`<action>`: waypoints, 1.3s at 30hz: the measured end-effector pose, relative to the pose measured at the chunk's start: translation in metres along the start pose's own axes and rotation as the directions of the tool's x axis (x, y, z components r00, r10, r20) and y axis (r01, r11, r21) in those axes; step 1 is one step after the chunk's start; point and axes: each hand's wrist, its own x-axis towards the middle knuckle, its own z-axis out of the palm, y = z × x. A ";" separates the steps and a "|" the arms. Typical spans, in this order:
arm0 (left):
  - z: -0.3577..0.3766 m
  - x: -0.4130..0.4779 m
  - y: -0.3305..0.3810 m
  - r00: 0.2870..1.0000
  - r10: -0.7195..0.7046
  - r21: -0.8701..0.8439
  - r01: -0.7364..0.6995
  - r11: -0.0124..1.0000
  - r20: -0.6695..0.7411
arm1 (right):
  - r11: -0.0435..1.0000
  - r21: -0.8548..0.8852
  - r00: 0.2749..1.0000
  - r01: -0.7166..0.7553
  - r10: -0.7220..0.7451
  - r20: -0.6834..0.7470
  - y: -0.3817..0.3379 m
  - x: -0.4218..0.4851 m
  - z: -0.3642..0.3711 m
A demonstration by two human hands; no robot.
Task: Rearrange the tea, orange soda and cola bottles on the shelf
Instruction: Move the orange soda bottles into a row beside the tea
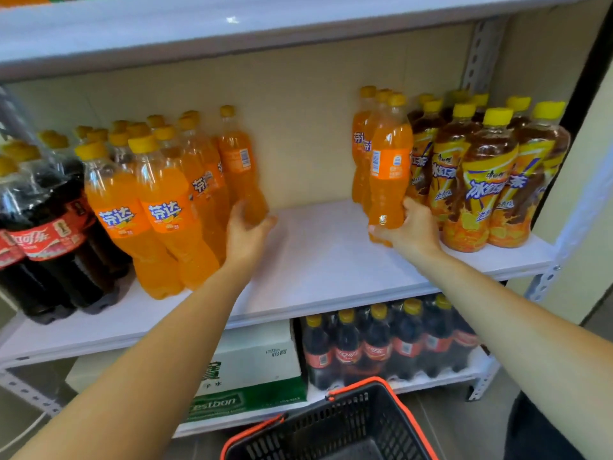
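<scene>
I've got one flat white shelf board [315, 260] on a perforated grey metal frame, carrying four groups. Far left: dark cola bottles with red labels and yellow caps [49, 234], upright. Touching them on the right: clear plastic orange soda bottles, yellow-capped [166, 210], packed tight. Bare white strip mid-shelf. Then a small second orange soda group [361, 151], touching brown tea bottles with yellow labels and caps [481, 184] at the right end.
</scene>
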 end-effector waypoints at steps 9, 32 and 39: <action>0.031 0.058 -0.018 0.992 0.041 -0.029 -0.044 0.999 -0.120 | 0.997 -0.077 0.999 -0.011 0.007 -0.049 0.023 0.038 0.010; 0.061 0.090 -0.016 0.975 0.177 0.553 -0.224 0.802 0.138 | 0.996 0.090 0.998 0.021 -0.026 0.056 0.032 0.037 0.004; 0.040 0.069 -0.006 0.983 0.142 0.654 -0.186 0.733 0.119 | 0.995 0.099 0.998 0.013 -0.019 0.060 0.032 0.036 0.005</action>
